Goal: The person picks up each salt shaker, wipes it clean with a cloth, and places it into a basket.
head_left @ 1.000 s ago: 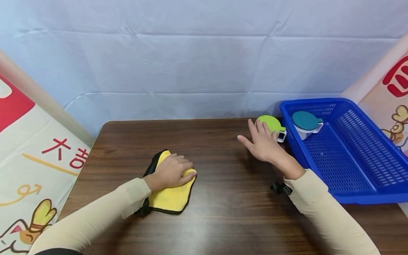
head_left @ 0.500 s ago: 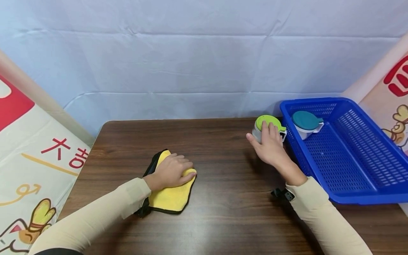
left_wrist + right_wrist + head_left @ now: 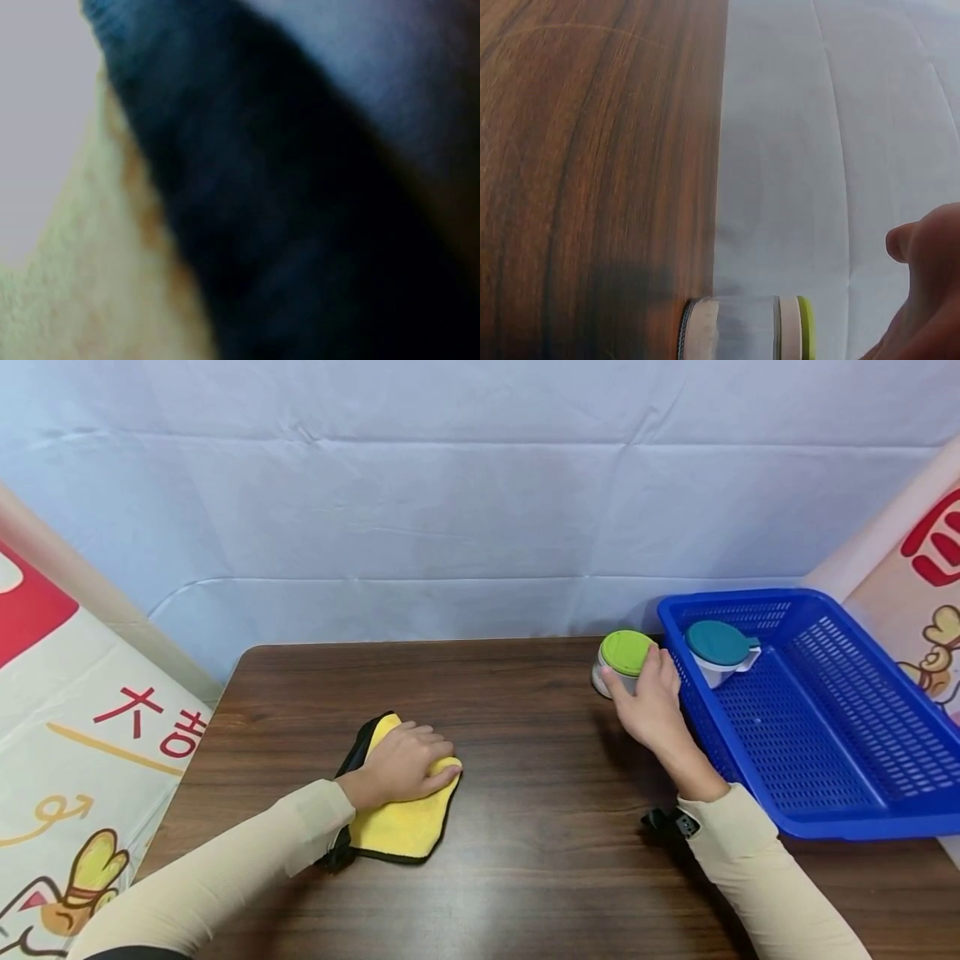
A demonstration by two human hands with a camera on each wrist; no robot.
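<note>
Jar [image 3: 622, 658] between spread fingers [image 3: 662, 673] of right hand [image 3: 650, 703]; left hand [image 3: 408, 762] relaxed on cloth [image 3: 403, 827].

Shows black-edged yellow four-sided fabric cloth [image 3: 405, 827] at seven o'clock, streaked brown round-cornered wood-grain tabletop [image 3: 517, 868], lime-green round plastic lid [image 3: 627, 652] and blue rectangular plastic basket [image 3: 810, 752] at three.

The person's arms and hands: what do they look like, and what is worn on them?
The left sleeve and right sleeve are long and beige, with cuffs at the wrists. The left hand and right hand are bare. A small black device shows beside the right cuff. Dark cloth edges the left sleeve at the head view's bottom.
</note>
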